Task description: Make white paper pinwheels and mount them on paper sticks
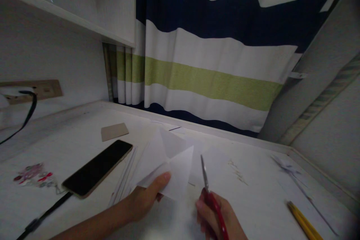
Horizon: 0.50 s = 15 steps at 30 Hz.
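My left hand (149, 197) grips a folded sheet of white paper (165, 157), its thumb pressed flat on top near the lower edge. Folds and pointed flaps show on the paper, with one sharp corner reaching up to the right. A short way to the right, my right hand (215, 213) holds red-handled scissors (212, 198), fingers wrapped round the handles. The metal blades look closed together and point up and away from me. Between the scissors and the paper there is a gap; they do not touch.
A black phone (98, 167) lies left of the paper, with a cable (45, 215) beside it. Nearby are a brown card (114, 131) and a charm with beads (35, 174). Yellow pencils (303, 221) lie at the right. A striped curtain (210, 82) hangs behind the white table (253, 202).
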Each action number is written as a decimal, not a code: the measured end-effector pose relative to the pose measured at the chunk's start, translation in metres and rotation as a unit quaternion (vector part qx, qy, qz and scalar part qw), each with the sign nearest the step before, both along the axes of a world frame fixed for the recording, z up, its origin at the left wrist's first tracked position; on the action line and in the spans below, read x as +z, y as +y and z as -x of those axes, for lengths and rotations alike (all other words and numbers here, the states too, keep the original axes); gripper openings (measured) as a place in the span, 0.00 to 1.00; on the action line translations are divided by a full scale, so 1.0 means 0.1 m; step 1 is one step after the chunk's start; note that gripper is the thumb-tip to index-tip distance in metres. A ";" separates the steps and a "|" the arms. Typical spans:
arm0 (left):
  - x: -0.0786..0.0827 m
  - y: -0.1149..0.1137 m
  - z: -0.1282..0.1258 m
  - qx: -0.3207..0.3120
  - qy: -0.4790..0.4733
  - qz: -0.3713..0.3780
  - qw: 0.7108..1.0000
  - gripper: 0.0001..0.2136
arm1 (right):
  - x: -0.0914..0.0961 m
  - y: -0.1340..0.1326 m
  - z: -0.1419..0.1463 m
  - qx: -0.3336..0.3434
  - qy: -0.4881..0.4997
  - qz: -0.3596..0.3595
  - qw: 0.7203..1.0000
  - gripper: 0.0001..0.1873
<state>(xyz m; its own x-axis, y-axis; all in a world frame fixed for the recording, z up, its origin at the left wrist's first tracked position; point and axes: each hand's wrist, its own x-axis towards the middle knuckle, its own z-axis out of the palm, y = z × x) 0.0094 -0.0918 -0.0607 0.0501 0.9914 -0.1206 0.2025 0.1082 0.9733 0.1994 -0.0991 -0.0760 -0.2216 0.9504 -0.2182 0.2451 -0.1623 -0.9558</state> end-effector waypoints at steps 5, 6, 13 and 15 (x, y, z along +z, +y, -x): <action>-0.06 0.00 0.03 -0.095 -0.003 0.047 0.994 0.15 | 0.18 0.23 -0.24 -0.115 0.056 -0.094 0.987 0.21; -0.05 -0.01 0.04 -0.113 0.000 0.059 0.992 0.14 | 0.19 0.24 -0.27 -0.112 0.077 -0.097 0.986 0.20; 0.18 -0.07 0.04 -0.153 0.017 0.062 0.986 0.09 | 0.20 0.18 -0.28 0.001 0.110 -0.048 0.993 0.15; 0.17 -0.06 0.03 -0.162 0.001 0.055 0.985 0.08 | 0.20 0.16 -0.25 0.027 0.092 -0.036 0.995 0.11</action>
<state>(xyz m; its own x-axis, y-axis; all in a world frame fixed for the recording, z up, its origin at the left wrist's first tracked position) 0.0062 -0.0980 -0.0434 0.3621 0.9038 -0.2279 0.2466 0.1429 0.9585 0.2246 -0.0831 -0.0563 -0.3028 0.9476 -0.1015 0.0720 -0.0835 -0.9939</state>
